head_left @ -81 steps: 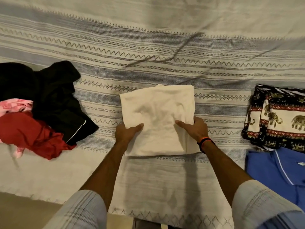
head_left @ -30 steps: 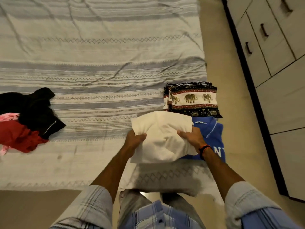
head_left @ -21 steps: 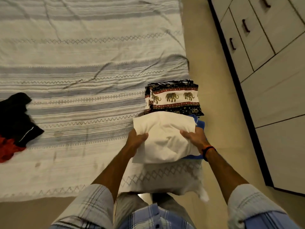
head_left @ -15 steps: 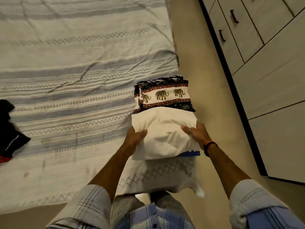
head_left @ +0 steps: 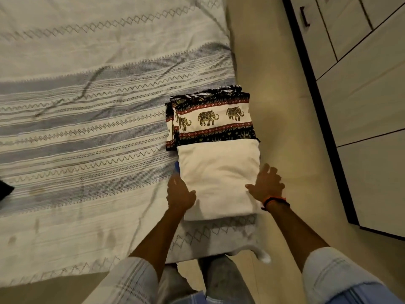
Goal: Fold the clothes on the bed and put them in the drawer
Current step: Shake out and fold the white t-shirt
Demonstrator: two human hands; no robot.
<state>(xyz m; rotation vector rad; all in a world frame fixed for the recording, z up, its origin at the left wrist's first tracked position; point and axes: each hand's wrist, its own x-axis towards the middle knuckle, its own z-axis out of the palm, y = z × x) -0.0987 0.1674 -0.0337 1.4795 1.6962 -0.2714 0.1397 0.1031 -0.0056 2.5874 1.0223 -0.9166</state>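
White garment: folded, lying at the bed's right edge, at about 5 o'clock of the view's centre; its far edge is touching the elephant-print cloth at 12 o'clock from it.
Blue garment: only a sliver is showing under the white garment's left edge.
Left hand: fingers are lying fairly straight against the white garment's near-left edge, thumb resting on top; not clamping.
Right hand: fingers are spreading apart over the garment's right edge, thumb lying on the cloth.
Bed: a striped cover is spreading across it.
Drawers: closed, standing at 2 o'clock across the floor.
Black garment: a corner is peeking in at 9 o'clock.
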